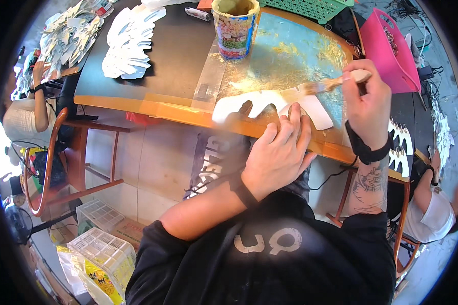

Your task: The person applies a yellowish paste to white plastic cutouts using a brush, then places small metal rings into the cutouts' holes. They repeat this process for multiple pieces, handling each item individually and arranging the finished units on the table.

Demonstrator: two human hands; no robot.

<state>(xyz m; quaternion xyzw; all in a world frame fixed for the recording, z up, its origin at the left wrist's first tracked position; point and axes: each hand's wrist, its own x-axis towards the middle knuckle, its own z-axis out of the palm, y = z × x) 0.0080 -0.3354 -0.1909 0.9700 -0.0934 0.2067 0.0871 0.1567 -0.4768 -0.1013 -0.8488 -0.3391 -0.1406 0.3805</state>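
Note:
A flat white cut-out piece (318,115) with scalloped notches lies at the near edge of the table, on a blue surface (285,38) smeared with yellowish residue. My left hand (277,155) presses on its near side, the fingers stretched out flat. In my right hand (367,99) is a paintbrush (332,84) with a pale handle. Its bristles touch the piece's upper edge, right of the left fingertips. Beyond the piece stands a printed can (234,31), its rim crusted with the same yellowish stuff.
A heap of white cut-outs (132,43) lies at the left. A pink basket (392,53) and a green basket (310,7) stand at the back right. More notched pieces (401,147) sit beyond my right forearm. Other people work on both sides. A wooden chair (81,157) stands left.

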